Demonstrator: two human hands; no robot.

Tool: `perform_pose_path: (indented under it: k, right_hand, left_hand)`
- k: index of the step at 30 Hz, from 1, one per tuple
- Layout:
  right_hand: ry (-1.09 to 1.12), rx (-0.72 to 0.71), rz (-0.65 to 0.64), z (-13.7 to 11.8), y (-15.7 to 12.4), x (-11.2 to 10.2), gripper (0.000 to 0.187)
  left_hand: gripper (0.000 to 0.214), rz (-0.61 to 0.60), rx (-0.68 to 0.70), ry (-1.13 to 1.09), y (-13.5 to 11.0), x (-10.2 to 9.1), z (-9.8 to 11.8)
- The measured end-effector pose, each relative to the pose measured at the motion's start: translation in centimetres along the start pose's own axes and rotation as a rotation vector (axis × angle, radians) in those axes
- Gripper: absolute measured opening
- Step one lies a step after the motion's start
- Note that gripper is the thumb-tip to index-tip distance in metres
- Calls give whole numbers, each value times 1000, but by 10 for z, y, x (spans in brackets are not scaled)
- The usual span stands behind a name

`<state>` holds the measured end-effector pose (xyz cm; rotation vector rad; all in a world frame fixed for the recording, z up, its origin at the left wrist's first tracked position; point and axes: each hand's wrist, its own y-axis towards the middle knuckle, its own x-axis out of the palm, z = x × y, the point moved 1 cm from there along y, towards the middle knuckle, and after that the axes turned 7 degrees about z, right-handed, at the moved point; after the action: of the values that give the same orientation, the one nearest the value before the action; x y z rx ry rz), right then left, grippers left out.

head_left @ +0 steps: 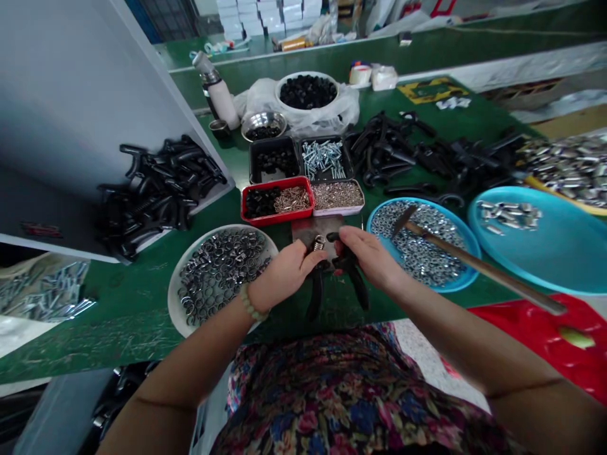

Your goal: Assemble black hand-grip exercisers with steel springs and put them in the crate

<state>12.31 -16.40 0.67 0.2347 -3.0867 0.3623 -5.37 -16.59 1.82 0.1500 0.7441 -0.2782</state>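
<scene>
Just on my side of the red rectangular plastic tray [277,220], my left hand [290,268] is holding a coiled silvery metal spring [319,242], thumb and fingers pinching around its lower end; a curved black handle piece [315,297] is hanging below those fingers, and I cannot tell whether the two are joined. My right hand [367,251] is gripping a forked black plastic piece [356,284] near the tray's right front corner, thumb pressing on its top, the other fingers curling partly out of sight. A flat grey metal plate [303,229] is lying between the tray and my hands. Left and in front of the tray, a round white dish [176,309] is holding shiny metal rings [220,268]. To its right, a round blue basin [467,278] is holding small silvery metal parts [436,224], with a wooden-handled hammer [467,256] resting across it. Directly beside the tray, a pale rectangular box [339,210] is holding tiny coppery bits [337,193].
</scene>
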Motion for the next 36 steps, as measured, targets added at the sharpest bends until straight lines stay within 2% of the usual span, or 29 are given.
perform_pose_path:
  k: [2, 5, 8, 11, 14, 18, 20, 23, 25, 27, 28, 30, 31, 33, 34, 36]
  right_hand:
    - [-67, -9, 27, -3, -1, 2, 46]
    - [-243, -109, 54, -8, -3, 5, 46]
    - [-408, -212, -11, -12, -6, 9, 46]
    - [-411, -207, -40, -14, -7, 15, 45]
    - [-351, -204, 40, -16, -9, 24, 46]
    - [-301, -213, 143, -9, -15, 34, 47]
    - [-255, -195, 154, -2, -12, 31, 46]
    - [-242, -243, -30, 0, 18, 20, 52]
    - [-405, -398, -105, -8, 58, 14, 55]
    - [-800, -596, -60, -20, 106, 15, 40]
    - [-1046, -652, -53, -25, 129, 19, 34]
    - [-1435, -700, -128, -29, 165, 31, 27]
    - [-1553, -701, -172, -29, 177, 37, 24]
    - [-1643, -700, -238, -26, 190, 47, 17]
    - [-1645, -705, -249, -24, 191, 50, 16]
    - [-1624, -739, -248, -22, 191, 51, 19]
  left_hand:
    - [32, -2, 25, 33, -3, -1, 1]
    - [37, -13, 75, 146, -6, -3, -1]
    - [40, -66, 138, 266, -8, -7, -4]
    - [40, -103, 175, 288, -8, -9, -4]
    - [39, -33, 145, 237, -9, -2, -1]
    - [38, 123, 39, 160, -13, 13, 0]
    - [37, 139, 12, 137, -14, 11, -2]
    - [28, 110, 71, 61, -12, -9, -6]
    - [26, 177, 157, 22, -9, -23, -8]
    - [28, 234, 243, 108, -5, -25, -10]
    - [24, 211, 282, 201, -3, -20, -12]
    - [18, 65, 353, 407, -1, -2, -17]
    - [19, -23, 385, 484, 1, 6, -21]
    - [20, -140, 422, 560, 10, 13, -30]
    - [19, -146, 405, 576, 19, 11, -35]
    - [20, -57, 309, 611, 47, -5, -46]
